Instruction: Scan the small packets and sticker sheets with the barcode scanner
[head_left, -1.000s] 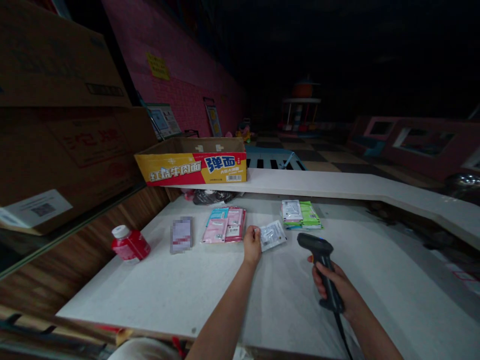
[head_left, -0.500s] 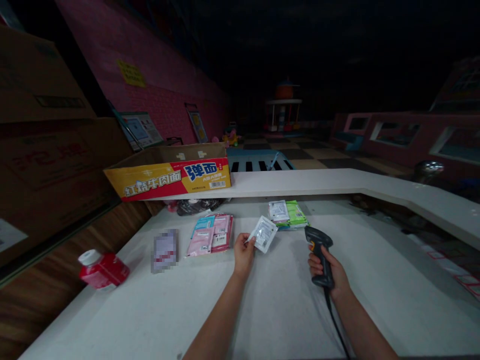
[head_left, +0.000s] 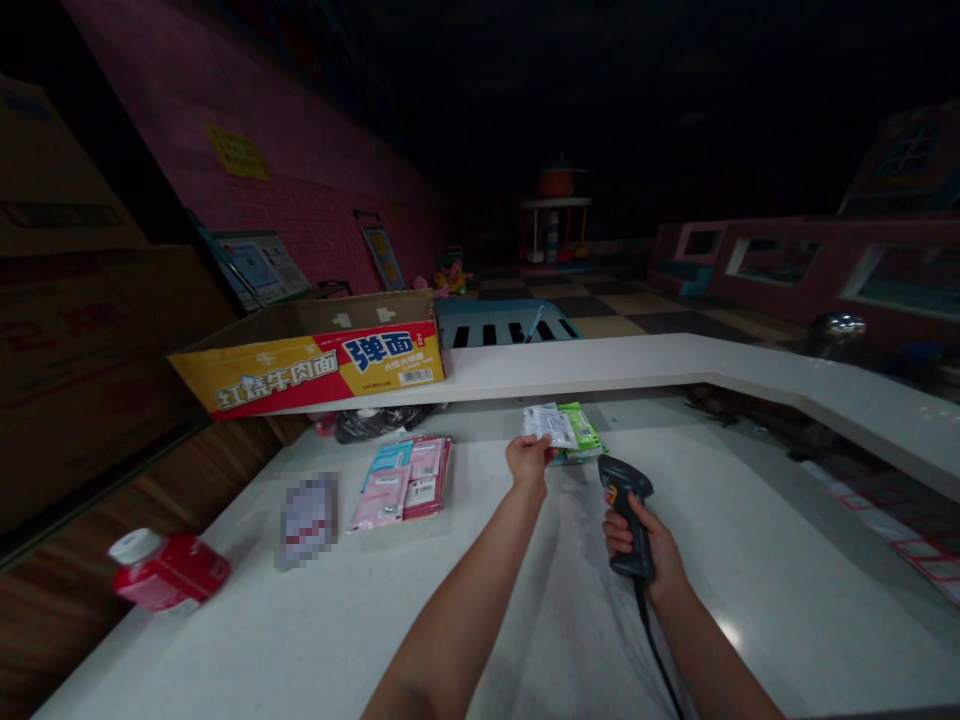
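Observation:
My left hand [head_left: 529, 462] pinches the near edge of a silver-white sachet [head_left: 553, 428], which lies over the pile at the back of the counter. Green sachets [head_left: 583, 430] show beside and under it. In my right hand [head_left: 652, 548] is a black barcode scanner [head_left: 628, 520], held upright by its grip, its head toward the pile and its cable running down to the front edge. Left of my left hand lies a stack of pink, red and blue packets [head_left: 401, 482] in clear wrap.
A red bottle with a white cap [head_left: 171, 570] lies at the left, near a blurred-out flat item [head_left: 309, 520]. A yellow-red carton [head_left: 315, 365] stands on the raised ledge [head_left: 570, 362] behind the counter [head_left: 300, 640]. Large cardboard boxes [head_left: 97, 350] fill the far left.
My left hand has moved forward and right, bringing the silver-white sachet onto the pile by the green ones. My right hand still holds the scanner. The view has shifted slightly.

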